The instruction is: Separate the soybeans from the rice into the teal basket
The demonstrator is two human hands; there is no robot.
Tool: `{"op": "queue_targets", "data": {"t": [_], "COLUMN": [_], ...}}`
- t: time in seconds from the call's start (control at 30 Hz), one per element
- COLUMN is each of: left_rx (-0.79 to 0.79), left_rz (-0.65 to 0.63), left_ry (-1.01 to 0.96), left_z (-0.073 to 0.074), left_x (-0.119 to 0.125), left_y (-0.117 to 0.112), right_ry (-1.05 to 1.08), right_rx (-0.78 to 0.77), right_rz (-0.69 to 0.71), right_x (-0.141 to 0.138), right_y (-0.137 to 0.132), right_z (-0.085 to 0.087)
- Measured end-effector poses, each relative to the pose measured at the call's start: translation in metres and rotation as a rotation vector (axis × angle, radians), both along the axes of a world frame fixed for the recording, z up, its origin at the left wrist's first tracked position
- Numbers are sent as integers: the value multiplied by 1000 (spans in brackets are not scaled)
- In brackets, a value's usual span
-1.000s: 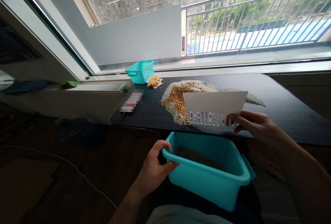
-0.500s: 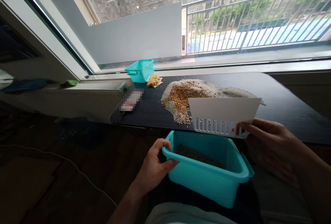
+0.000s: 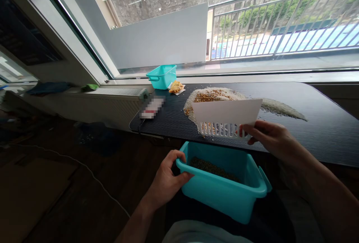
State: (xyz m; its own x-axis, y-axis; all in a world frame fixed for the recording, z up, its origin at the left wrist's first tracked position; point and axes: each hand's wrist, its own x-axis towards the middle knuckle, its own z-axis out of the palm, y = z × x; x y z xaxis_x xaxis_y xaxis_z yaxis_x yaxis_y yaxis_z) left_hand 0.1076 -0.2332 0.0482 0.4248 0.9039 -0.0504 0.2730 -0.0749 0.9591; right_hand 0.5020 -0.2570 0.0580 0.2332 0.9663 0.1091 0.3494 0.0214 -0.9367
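Observation:
My left hand (image 3: 172,177) is closed on the rim of a turquoise plastic bin (image 3: 221,194), thumb outside and fingers over the edge. Small dark greenish grains (image 3: 213,169) cover part of the bin's bottom. In my right hand (image 3: 269,136) is a white slotted plastic plate (image 3: 227,110), gripped at its lower right corner and held above the table's near edge. Behind the plate lies a pile of white grains (image 3: 193,97) mixed with yellow kernels (image 3: 209,95), partly hidden by it. A thin heap of pale grains (image 3: 280,107) stretches out to the right.
On the dark table (image 3: 322,123), a smaller turquoise bin (image 3: 162,78) stands at the back left by the window. A yellow item (image 3: 176,86) on white paper lies beside it. A blurred-out device (image 3: 153,108) with a cable sits near the left end. A radiator (image 3: 120,99) adjoins the table.
My right hand has moved the slotted plate left, so it now covers more of the grain pile and uncovers the pale heap. My left hand keeps its hold. The view has turned slightly left.

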Motion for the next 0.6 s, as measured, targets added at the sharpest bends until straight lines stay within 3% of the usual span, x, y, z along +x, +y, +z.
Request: {"op": "queue_targets", "data": {"t": [0.3,0.47,0.6], "left_rx": [-6,0,40], "left_rz": [24,13,34], "left_ry": [8,12,-3], "left_z": [2,-2,-16], "left_x": [1,1,2], "left_y": [-1,0,-2], "right_ry": [5,38,23], "right_rx": [-20,-42,8], "right_rz": [-47,-228,-387], "right_x": [-21,-18,-1], "right_y": [-13,-45,-66], "right_z": [12,-7,-29]}}
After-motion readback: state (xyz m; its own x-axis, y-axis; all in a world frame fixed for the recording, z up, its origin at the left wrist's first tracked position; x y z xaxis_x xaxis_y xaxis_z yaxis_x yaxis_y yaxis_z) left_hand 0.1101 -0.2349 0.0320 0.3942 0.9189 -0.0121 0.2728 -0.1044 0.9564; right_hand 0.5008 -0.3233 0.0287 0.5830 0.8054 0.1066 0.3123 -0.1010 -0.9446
